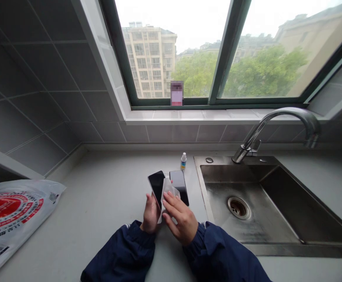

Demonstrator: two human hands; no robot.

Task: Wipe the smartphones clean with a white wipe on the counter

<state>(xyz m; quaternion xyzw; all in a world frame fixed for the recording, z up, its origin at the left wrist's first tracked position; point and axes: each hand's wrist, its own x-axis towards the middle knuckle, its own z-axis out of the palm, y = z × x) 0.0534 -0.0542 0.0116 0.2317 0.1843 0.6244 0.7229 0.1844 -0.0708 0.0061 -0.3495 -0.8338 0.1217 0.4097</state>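
Note:
My left hand (151,214) is wrapped round a smartphone (157,184) with a dark screen, tilted above the counter. A thin white wipe (166,187) lies across the phone's right side. My right hand (180,214) presses the wipe against the phone with its fingers; the wipe hides part of the screen. Just behind my right hand, a second smartphone (178,181) lies on the counter, its screen reflecting pale light. A small white spray bottle (183,161) with a blue and yellow label stands upright beyond it.
To the right is a steel sink (201,184) with a curved chrome faucet (288,111). A white plastic bag (35,219) with red print lies on the counter (100,188) at the left. The window (214,51) rises behind.

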